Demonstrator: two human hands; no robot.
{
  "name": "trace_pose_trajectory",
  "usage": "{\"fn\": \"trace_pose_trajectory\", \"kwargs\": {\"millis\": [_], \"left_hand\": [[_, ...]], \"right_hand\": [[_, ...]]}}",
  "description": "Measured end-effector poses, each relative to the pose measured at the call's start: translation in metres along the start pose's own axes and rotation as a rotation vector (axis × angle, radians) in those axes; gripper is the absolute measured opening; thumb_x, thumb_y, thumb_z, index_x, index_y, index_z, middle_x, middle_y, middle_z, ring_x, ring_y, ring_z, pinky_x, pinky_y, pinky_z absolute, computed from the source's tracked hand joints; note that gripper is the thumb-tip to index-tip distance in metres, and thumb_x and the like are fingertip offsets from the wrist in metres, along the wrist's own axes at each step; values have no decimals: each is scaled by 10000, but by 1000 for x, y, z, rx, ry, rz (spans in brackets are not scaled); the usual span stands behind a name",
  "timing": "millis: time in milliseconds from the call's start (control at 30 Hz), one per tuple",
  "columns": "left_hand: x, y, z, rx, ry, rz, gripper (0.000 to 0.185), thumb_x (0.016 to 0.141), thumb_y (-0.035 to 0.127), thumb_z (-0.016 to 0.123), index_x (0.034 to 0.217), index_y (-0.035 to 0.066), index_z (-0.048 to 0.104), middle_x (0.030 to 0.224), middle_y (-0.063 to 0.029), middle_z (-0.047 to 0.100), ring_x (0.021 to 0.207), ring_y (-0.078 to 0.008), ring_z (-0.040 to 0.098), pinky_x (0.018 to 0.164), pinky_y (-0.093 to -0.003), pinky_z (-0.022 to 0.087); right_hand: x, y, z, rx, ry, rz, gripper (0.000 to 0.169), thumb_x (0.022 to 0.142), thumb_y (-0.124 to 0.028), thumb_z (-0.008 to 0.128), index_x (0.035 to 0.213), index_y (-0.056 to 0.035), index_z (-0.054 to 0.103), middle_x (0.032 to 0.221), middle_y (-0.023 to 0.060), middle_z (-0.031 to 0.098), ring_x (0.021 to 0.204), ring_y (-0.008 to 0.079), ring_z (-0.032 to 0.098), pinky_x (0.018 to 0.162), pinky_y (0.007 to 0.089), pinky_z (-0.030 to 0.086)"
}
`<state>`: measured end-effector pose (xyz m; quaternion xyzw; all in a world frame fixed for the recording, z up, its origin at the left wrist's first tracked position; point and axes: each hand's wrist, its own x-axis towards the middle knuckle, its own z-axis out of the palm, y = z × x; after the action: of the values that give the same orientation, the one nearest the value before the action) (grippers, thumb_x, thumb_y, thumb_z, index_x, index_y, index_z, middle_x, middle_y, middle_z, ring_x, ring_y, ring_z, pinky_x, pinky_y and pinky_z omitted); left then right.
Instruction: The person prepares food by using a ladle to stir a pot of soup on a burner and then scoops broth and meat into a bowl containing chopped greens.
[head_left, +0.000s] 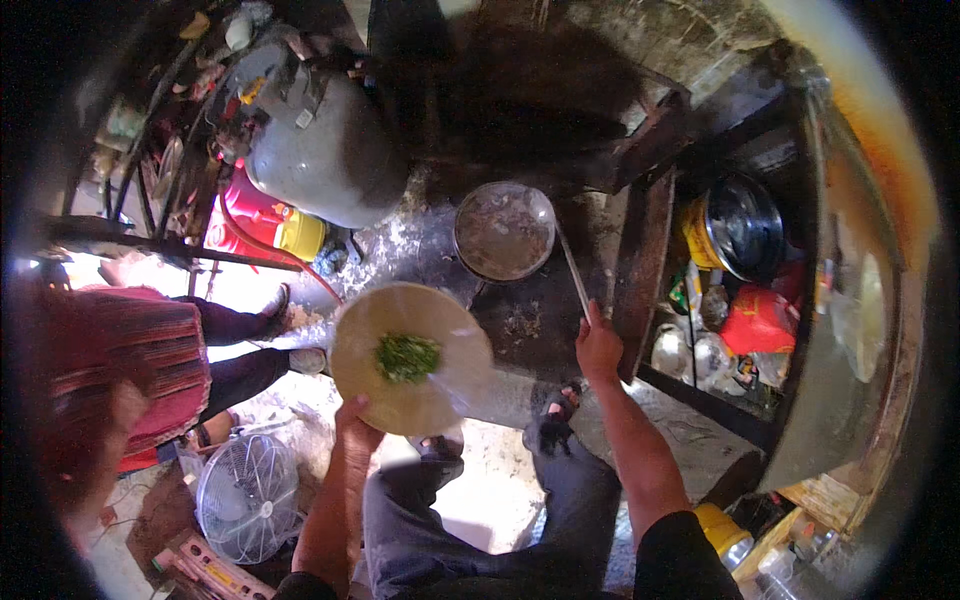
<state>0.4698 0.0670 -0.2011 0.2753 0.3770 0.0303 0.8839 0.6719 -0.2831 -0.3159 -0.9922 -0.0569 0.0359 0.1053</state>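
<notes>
My left hand (358, 426) grips the near left rim of a round, pale shallow bowl or plate (457, 337). A small heap of chopped green leaves (407, 357) lies inside it, and a blurred pale streak, too unclear to identify, crosses its lower right. My right hand (598, 346) is closed around the long handle of a metal ladle (571, 266). The ladle's head is at the right rim of a round pot (501, 234) holding brownish contents. This pot stands beyond the bowl, slightly to its right, on a dark, soiled surface.
Another person (142, 367) is at the left, near a standing fan (247, 499). A large grey metal vessel (322, 157) and yellow container (300, 235) are at upper left, with a red hose (277, 251) running toward the bowl. Right, a shelf frame (712, 409) holds a metal pot (742, 225) and bags.
</notes>
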Motion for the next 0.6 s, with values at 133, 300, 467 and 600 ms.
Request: {"fn": "trace_pose_trajectory", "kwargs": {"millis": [133, 300, 467, 600], "left_hand": [[98, -17, -70, -98, -137, 189, 536, 912, 348, 473, 1339, 59, 327, 1299, -106, 455, 1188, -280, 449, 999, -461, 373], [191, -43, -113, -62, -223, 312, 600, 910, 416, 453, 1388, 109, 260, 1387, -106, 353, 1256, -286, 373, 1022, -491, 327], [244, -50, -122, -120, -329, 253, 639, 904, 452, 446, 1400, 113, 229, 1390, -122, 337, 1264, -311, 356, 1023, -503, 317], [281, -46, -114, -150, -225, 225, 622, 902, 452, 453, 1386, 114, 258, 1365, -119, 370, 1245, -296, 382, 1006, -498, 342]], "right_hand": [[30, -2, 68, -134, -17, -88, 414, 896, -233, 502, 1291, -126, 441, 791, 141, 589, 628, 306, 588, 508, 415, 466], [45, -8, 133, -39, -18, -54, 409, 881, -251, 513, 1276, -159, 459, 862, 150, 613, 705, 333, 608, 572, 434, 484], [34, -41, 171, 175, -110, 78, 413, 855, -269, 557, 1242, -128, 516, 832, 162, 642, 749, 311, 628, 613, 418, 489], [19, -42, 210, 481, -77, 110, 458, 859, -287, 569, 1273, -108, 491, 763, 157, 633, 604, 290, 604, 555, 425, 460]]}}
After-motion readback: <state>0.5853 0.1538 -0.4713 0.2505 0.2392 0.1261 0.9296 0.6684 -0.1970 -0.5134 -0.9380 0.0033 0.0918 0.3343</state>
